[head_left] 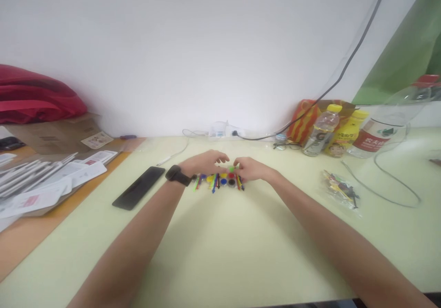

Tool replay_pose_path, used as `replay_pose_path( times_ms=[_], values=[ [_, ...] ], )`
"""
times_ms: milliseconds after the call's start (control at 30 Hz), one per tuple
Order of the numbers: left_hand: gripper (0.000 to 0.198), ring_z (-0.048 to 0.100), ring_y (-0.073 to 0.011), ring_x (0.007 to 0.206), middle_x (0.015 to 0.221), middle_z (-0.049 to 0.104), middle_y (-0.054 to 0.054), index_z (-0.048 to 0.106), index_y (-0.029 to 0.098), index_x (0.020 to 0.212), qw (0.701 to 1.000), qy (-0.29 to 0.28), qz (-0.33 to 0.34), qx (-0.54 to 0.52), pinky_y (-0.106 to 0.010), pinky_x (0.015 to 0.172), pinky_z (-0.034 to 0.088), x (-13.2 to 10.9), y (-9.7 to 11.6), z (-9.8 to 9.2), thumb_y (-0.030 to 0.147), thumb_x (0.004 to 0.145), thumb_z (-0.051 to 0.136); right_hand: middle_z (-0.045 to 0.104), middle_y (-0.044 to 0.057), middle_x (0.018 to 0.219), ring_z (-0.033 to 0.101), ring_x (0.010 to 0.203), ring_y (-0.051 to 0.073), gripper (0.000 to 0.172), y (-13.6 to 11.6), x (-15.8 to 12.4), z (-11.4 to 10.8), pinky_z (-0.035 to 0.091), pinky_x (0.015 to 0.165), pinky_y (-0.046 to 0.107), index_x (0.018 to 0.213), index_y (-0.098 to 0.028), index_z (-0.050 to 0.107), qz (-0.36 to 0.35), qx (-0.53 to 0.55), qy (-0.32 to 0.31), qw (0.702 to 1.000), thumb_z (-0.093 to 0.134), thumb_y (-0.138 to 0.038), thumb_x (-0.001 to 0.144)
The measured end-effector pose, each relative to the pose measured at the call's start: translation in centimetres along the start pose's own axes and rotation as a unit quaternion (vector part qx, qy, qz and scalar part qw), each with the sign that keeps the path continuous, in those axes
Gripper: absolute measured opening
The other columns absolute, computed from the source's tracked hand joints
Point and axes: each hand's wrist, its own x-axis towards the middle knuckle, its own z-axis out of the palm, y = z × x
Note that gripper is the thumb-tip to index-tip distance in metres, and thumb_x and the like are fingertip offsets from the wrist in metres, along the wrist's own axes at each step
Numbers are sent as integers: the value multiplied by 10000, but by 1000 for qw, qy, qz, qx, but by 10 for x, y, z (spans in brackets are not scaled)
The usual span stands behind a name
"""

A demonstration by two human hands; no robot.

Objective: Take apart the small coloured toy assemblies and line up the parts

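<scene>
Small colourful pieces, sticks and round discs in blue, red, yellow, green and black, lie in a row on the pale green table. My left hand is over the back left of the row, palm down, with its fingers apart and nothing visible between them. At the right end, my right hand touches or hovers at the pieces, its fingertips bent together near a green one; what they hold, if anything, is too small to tell. A black watch is on my left wrist.
A black phone lies to the left, beyond it papers and a cardboard box. At the right are a bag of small pieces, bottles, a large bottle, glasses and a cable.
</scene>
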Motion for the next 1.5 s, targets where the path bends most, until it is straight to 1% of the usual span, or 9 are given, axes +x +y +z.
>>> replay_pose_path(
  times_ms=[400,533,633,800,867,1000,1167,1367,1500],
  values=[
    [477,698,-262,1107,1265,740,-98,738,230,1212,996,20,-73,48,-334,920,535,-4,-29,-10,544,899,563,792,90,979,737,745,169,339,-3,0,5,531,681,239,1328,-141,559,-30,-36,21,999,544,-238,1004],
    [501,689,-265,1131,1264,740,-93,738,231,1224,995,29,-73,59,-343,951,532,-9,-33,-19,571,898,568,753,158,1128,719,986,254,355,-4,-3,5,527,850,321,1324,-129,586,-53,-85,61,993,547,-295,1013],
    [538,676,-271,1166,1292,731,-88,736,239,1236,994,57,-83,45,-360,995,527,-21,-38,-22,627,934,517,663,194,1320,606,1246,318,401,-5,-12,4,460,1044,402,1361,-131,588,-99,-132,102,981,522,-351,1031],
    [603,514,-274,1413,1502,605,-76,622,245,1434,991,122,-54,30,-444,1223,361,-50,-50,7,609,1039,349,549,168,1504,449,1436,300,541,0,-26,16,368,1193,447,1505,-171,503,-229,-165,150,948,391,-484,1078],
    [616,424,-274,1495,1578,530,-71,567,266,1500,991,125,-47,17,-470,1252,322,-60,-53,24,614,1052,326,455,144,1612,350,1523,293,570,4,-28,28,309,1242,466,1568,-205,443,-238,-166,141,946,341,-497,1089],
    [612,403,-273,1510,1624,474,-57,505,299,1554,989,139,-37,19,-488,1260,305,-68,-49,43,615,1062,324,312,103,1713,192,1602,316,612,11,-26,50,203,1287,507,1639,-242,351,-217,-181,120,952,282,-515,1095],
    [554,483,-269,1436,1539,571,-44,588,301,1480,986,158,-15,42,-462,1229,353,-68,-35,46,580,1070,341,320,132,1706,243,1587,309,638,17,-23,57,224,1283,496,1643,-202,336,-212,-168,132,954,299,-516,1089],
    [525,474,-277,1436,1545,563,-40,571,304,1491,983,171,-32,55,-488,1230,346,-76,-28,55,540,1080,347,380,154,1672,284,1570,284,599,16,-23,57,252,1276,503,1619,-181,369,-240,-166,136,947,326,-462,1091],
    [530,436,-293,1465,1572,534,-27,550,320,1508,983,166,-55,57,-515,1245,313,-78,-23,61,552,1080,338,411,134,1657,302,1564,286,575,13,-35,44,264,1276,507,1577,-204,433,-236,-140,176,945,377,-480,1075]
  ],
)
